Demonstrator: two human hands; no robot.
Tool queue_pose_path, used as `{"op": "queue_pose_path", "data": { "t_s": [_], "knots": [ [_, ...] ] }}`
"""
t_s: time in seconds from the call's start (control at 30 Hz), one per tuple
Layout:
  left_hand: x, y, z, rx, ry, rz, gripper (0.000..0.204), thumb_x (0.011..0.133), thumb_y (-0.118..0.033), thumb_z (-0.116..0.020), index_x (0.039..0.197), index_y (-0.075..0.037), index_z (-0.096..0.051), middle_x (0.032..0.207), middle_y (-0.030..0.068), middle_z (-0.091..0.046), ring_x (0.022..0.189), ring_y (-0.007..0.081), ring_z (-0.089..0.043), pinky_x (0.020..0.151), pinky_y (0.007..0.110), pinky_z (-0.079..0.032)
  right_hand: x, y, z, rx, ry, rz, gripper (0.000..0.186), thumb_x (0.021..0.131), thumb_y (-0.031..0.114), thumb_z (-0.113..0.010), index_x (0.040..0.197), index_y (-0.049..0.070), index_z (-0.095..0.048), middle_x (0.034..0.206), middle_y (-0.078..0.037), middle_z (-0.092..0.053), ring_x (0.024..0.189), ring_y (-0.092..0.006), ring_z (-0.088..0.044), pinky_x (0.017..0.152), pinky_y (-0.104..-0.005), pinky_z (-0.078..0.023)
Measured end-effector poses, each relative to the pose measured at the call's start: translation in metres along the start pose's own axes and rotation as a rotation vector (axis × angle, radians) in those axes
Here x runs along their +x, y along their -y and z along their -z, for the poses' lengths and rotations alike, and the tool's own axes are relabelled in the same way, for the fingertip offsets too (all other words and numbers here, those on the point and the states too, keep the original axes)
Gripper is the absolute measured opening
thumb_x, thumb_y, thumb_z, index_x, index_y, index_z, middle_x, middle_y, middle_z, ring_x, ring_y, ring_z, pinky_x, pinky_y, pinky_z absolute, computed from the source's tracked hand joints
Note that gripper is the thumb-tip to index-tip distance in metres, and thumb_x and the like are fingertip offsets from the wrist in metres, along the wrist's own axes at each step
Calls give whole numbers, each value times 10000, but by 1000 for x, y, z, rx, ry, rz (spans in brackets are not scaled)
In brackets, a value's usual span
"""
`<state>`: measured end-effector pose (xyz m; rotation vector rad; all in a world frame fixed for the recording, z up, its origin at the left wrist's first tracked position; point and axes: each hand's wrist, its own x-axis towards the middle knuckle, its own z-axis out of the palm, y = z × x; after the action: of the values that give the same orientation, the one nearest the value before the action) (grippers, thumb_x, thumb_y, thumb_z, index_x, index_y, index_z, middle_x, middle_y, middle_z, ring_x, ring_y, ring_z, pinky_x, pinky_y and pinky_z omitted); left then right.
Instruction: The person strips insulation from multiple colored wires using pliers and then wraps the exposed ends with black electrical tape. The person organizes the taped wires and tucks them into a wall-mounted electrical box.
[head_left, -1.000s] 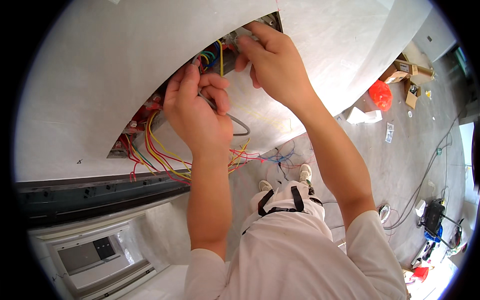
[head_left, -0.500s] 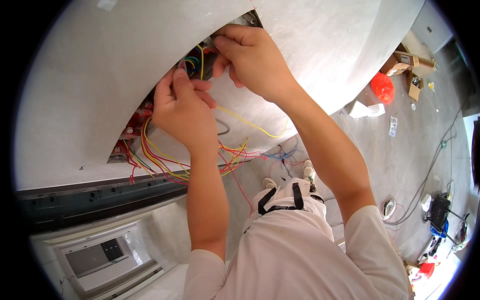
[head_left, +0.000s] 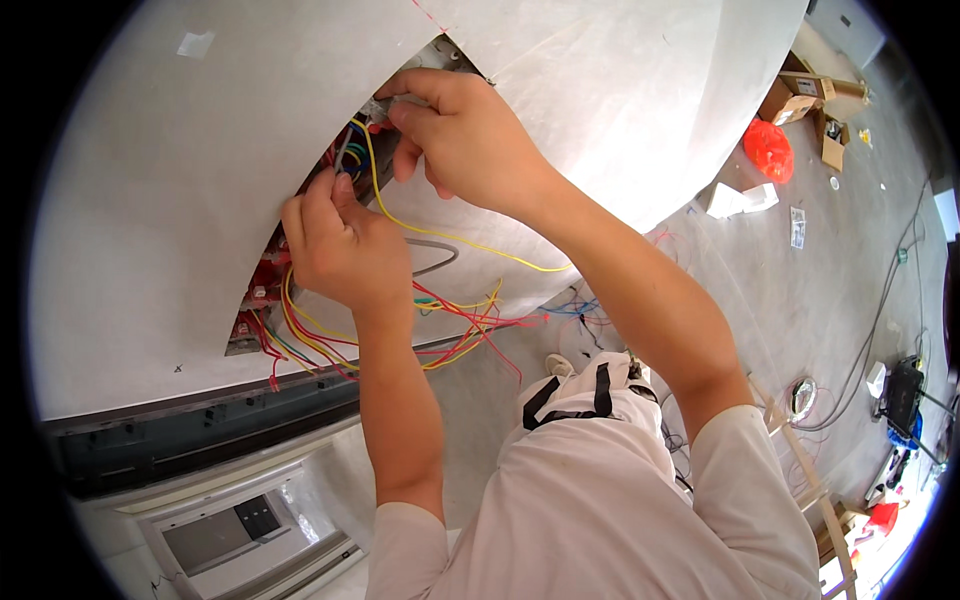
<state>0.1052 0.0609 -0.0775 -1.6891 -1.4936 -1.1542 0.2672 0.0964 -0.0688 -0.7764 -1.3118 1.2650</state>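
Note:
Both hands work at a long cut-out in a pale wall panel, with bundled wires inside. My left hand is pinched on a grey cable at the opening; a grey loop comes out beyond that hand. Higher up, my right hand has its thumb and forefinger closed at the opening's edge, on something pale that I cannot make out. A yellow wire runs from the opening below my right hand and hangs out to the right. Red boxes sit in the lower end of the cut-out.
Loose red and yellow wires hang out under my left forearm. A wooden ladder stands at my right side. On the floor lie cardboard boxes, a red bag, white blocks and long cables. A recessed window-like frame is at lower left.
The view has shifted, and both hands appear slightly further left and lower along with the opening. The grey cable at my left fingertips shows more clearly. Both hands remain closed at the cut-out.

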Motion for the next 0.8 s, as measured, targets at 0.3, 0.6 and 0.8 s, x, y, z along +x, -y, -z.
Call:
{"op": "queue_pose_path", "data": {
  "t_s": [0.3,0.6,0.8],
  "knots": [
    [3,2,-5,-5,-31,-85,93,873,-9,-746,957,-45,-733,860,80,-654,710,310,-677,586,422,-528,0,-5,-16,28,-67,4,372,1065,161,-532,1364,-2,-682,724,-81,-722,523,-134,-577,526,-309,-476],
    [1,30,-17,-179,-171,-200,109,842,7,-745,907,-72,-712,818,53,-627,582,253,-633,475,379,-479,7,-14,-32,71,-132,28,172,1111,148,-505,1143,34,-630,786,-116,-718,485,-140,-555,425,-275,-439],
    [-3,21,-16,-283,-164,-94,46,876,13,-726,890,-10,-763,794,87,-685,693,265,-679,586,374,-521,3,-11,-24,205,-66,0,174,1099,121,-520,1151,-6,-625,795,-132,-722,450,-134,-505,421,-252,-383]
  ]
}}
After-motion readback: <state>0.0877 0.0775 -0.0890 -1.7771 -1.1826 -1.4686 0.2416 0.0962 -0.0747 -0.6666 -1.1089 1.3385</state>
